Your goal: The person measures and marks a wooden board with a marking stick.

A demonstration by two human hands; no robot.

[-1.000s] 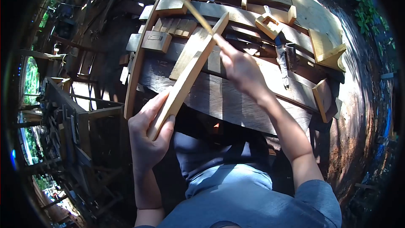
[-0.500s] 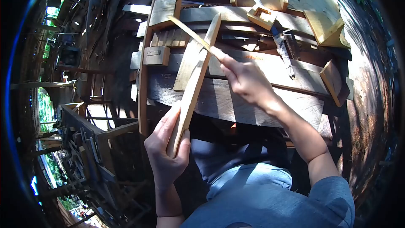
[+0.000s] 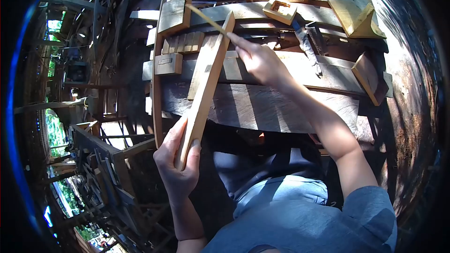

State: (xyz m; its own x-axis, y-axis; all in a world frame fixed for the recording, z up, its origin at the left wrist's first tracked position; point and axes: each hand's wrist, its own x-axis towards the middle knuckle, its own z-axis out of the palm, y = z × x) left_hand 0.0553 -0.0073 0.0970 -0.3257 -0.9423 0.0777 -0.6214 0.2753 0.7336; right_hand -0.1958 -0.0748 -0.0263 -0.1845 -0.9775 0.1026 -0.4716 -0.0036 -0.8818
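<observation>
A long wooden bar (image 3: pixel 204 93), tapering to a point at its far end, slants up over the bench. My left hand (image 3: pixel 178 181) is closed around its near end, thumb on one side and fingers on the other. In my right hand (image 3: pixel 262 62) is a thin pale wooden stick (image 3: pixel 206 19), gripped near one end. The stick crosses the bar just below its pointed tip and reaches toward a wooden block (image 3: pixel 174 16). Under the bar lies a flat pale board (image 3: pixel 199 72).
The bench (image 3: pixel 255 107) is built of rough planks. On it are a hollowed wooden block (image 3: pixel 274 15), a smaller block (image 3: pixel 168 64), angled wooden pieces (image 3: pixel 368 79) at the right and a wrapped tool (image 3: pixel 307 49). Stacked timber (image 3: pixel 101 159) stands at the left.
The view has shifted slightly. Both hands, the bar and the stick appear a little farther left, and the stick crosses the bar closer to its tip.
</observation>
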